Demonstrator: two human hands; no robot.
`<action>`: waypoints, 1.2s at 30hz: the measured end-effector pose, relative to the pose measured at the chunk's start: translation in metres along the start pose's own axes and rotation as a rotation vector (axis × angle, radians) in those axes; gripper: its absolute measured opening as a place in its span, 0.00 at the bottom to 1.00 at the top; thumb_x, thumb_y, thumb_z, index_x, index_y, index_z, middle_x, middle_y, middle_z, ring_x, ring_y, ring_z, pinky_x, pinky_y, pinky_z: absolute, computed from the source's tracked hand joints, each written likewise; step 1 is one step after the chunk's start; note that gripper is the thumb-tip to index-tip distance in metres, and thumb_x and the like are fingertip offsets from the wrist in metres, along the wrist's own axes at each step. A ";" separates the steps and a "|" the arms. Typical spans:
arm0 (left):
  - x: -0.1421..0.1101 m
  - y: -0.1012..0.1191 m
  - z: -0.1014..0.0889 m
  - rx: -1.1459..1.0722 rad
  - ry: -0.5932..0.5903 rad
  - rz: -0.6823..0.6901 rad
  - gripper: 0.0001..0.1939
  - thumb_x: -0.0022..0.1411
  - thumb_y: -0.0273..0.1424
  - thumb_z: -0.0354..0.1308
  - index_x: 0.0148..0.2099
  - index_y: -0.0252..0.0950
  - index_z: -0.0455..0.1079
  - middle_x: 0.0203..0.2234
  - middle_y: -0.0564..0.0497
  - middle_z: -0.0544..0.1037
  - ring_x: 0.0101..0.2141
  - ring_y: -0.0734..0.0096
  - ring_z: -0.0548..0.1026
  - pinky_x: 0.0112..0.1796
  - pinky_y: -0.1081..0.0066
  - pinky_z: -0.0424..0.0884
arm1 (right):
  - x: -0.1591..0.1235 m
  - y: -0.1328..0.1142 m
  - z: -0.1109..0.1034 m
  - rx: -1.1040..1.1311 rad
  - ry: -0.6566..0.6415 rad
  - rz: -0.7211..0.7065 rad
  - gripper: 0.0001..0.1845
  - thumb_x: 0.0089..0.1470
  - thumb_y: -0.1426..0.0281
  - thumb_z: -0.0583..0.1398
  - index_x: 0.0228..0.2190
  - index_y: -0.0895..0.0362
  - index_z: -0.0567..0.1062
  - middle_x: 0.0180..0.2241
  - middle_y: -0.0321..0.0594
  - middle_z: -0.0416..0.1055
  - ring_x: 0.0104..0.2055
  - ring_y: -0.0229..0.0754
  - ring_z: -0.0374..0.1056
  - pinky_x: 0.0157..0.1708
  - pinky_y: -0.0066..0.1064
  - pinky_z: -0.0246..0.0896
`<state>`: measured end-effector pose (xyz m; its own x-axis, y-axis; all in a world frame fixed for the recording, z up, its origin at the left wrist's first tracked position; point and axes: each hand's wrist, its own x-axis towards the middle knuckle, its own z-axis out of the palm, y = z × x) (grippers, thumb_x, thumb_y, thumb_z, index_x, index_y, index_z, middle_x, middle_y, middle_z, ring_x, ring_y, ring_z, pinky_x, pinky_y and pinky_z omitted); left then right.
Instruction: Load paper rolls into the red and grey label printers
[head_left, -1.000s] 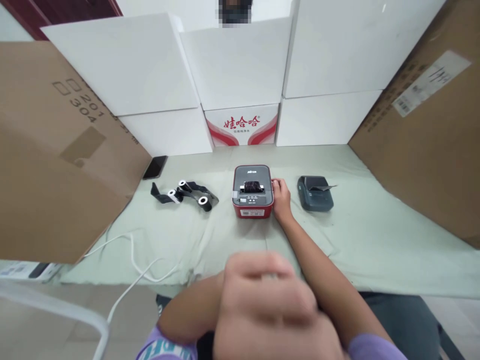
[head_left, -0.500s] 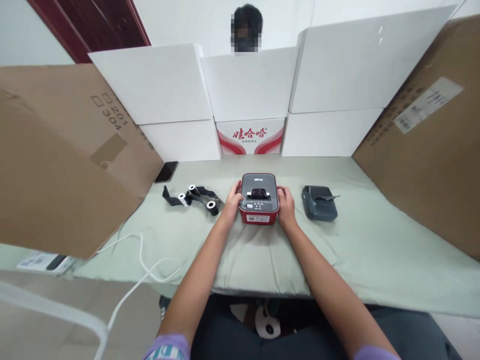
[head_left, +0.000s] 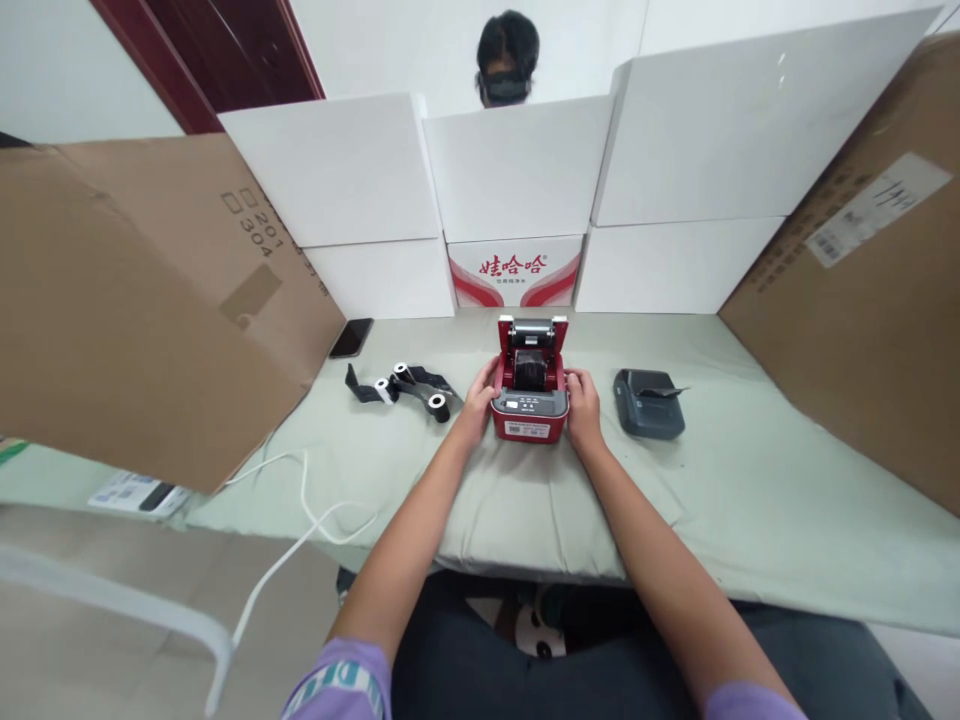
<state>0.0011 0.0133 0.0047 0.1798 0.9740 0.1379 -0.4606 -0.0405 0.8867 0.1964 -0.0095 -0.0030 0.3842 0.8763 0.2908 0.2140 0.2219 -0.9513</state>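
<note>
A red and dark grey label printer (head_left: 528,425) stands on the green cloth in front of me, its lid (head_left: 532,332) tipped up and back. Inside the bay sits a black roll (head_left: 529,370). My left hand (head_left: 478,400) grips the printer's left side, fingers curled along it. On the opposite side my right hand (head_left: 583,405) is closed against the casing. Several small rolls with black ribbon (head_left: 411,387) lie to the left of my left hand. To the right of my right hand rests a smaller dark grey printer (head_left: 649,403) with a dark strip sticking out.
A phone (head_left: 351,338) lies at the back left of the cloth-covered table (head_left: 787,470). White boxes (head_left: 517,170) form a wall behind, with cardboard (head_left: 150,320) at the left and more cardboard (head_left: 862,300) at the right. A white cable (head_left: 304,490) runs over the front left edge.
The printer's lid, closed before, now stands up, and the black roll inside shows. Both hands remain at its sides. The whole view has shifted slightly.
</note>
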 end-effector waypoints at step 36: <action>0.004 -0.001 0.010 -0.049 0.294 -0.021 0.20 0.56 0.34 0.64 0.20 0.37 0.57 0.16 0.60 0.57 0.20 0.79 0.54 0.25 0.73 0.50 | 0.056 -0.116 0.073 -1.274 -0.780 -0.310 0.10 0.42 0.76 0.67 0.33 0.59 0.82 0.40 0.62 0.80 0.44 0.64 0.77 0.44 0.53 0.69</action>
<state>0.0113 0.0151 0.0090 -0.0661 0.9976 -0.0207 -0.5021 -0.0153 0.8647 0.1279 0.0449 0.1167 -0.2872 0.9562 -0.0574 0.9578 0.2860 -0.0276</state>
